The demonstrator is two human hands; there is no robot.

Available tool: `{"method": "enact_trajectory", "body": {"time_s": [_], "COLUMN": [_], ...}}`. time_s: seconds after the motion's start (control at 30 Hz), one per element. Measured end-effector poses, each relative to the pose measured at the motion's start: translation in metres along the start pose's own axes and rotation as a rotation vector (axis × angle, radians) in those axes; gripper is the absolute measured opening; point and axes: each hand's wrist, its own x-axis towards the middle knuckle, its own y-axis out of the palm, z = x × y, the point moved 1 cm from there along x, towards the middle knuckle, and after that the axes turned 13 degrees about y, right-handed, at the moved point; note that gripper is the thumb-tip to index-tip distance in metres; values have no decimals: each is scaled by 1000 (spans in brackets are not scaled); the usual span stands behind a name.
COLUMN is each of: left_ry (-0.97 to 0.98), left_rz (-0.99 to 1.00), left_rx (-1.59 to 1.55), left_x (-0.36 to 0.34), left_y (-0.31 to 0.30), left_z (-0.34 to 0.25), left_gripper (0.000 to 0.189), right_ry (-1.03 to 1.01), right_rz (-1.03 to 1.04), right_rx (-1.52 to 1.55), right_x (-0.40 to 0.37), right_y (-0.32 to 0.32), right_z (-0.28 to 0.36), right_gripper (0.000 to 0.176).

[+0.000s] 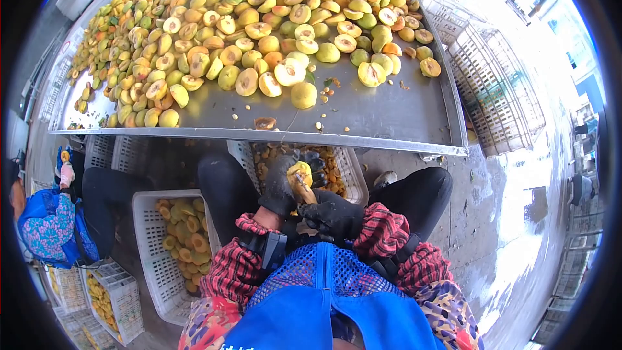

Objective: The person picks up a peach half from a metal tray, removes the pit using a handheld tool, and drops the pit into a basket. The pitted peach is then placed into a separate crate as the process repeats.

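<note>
My left hand (280,185), in a dark glove, is wrapped round a yellow peach half (300,171). My right hand (334,215), in a black glove, grips a slim hand tool (303,192) with a brownish shaft. The tip of this tool meets the fruit; its exact kind I cannot tell. Both hands are above a white crate (353,178) between my knees, with brown-yellow scraps inside. Left of my leg stands another white crate (148,240), holding peach halves (184,236).
A metal table (389,116) in front bears a big heap of halved peaches (259,32), and its raised front edge runs above my knees. Stacked white crates (495,84) stand to the right. At the left sits another person (52,223), near more filled crates (113,301).
</note>
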Motion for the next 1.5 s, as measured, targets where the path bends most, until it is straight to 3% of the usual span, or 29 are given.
{"method": "enact_trajectory", "body": {"time_s": [0.07, 0.13, 0.2, 0.27, 0.33, 0.43, 0.53, 0.63, 0.73, 0.83, 0.93, 1.1, 1.2, 1.27, 1.33, 1.5], "left_ry": [176, 256, -39, -43, 240, -45, -240, -160, -109, -146, -327, -272, -445, -470, -351, -354], "left_rz": [152, 181, 403, 389, 142, 121, -247, -199, -235, -292, -303, -309, -418, -372, -170, -236], "left_rx": [384, 468, 448, 407, 348, 124, -479, -796, -547, -832, -635, -716, -872, -936, -923, -790], "left_x": [-1, 7, 23, 24, 11, 11, -5, 11, -24, 0, -11, -13, 5, 12, 6, -4], "left_y": [-5, -4, -2, -2, -2, -4, 2, 16, 3, 27, 14, 13, 29, 32, 22, 19], "left_z": [8, -23, -54, -56, -41, -38, 0, -39, 71, -2, 26, -1, -33, -38, -20, 0], "left_gripper": [22, 25, 25, 24, 23, 27, 28, 31, 36, 30, 27, 29, 30, 33, 40, 38], "right_ry": [-14, 63, 34, 32, 59, 59, 5, -47, -33, -21, -56, -79, -67, -59, -72, -109], "right_rz": [-39, -90, -85, -55, 3, 34, 72, 103, 56, 109, 116, 200, 253, 224, 150, 120], "right_rx": [-45, -74, -105, -51, 91, 194, 235, 281, 307, 415, 422, 422, 471, 465, 431, 385], "right_x": [0, -4, -4, -4, -7, -16, -14, -6, -11, -11, -9, -2, -2, -4, -9, -7], "right_y": [-1, -1, -4, -4, -1, 8, 9, 8, 14, 17, 17, 10, 9, 10, 13, 12], "right_z": [-2, 0, 1, 4, 9, 16, 10, 2, 5, 4, -1, -12, -15, -12, -10, -13], "right_gripper": [20, 22, 22, 22, 21, 16, 14, 14, 15, 17, 18, 16, 15, 15, 15, 17]}}
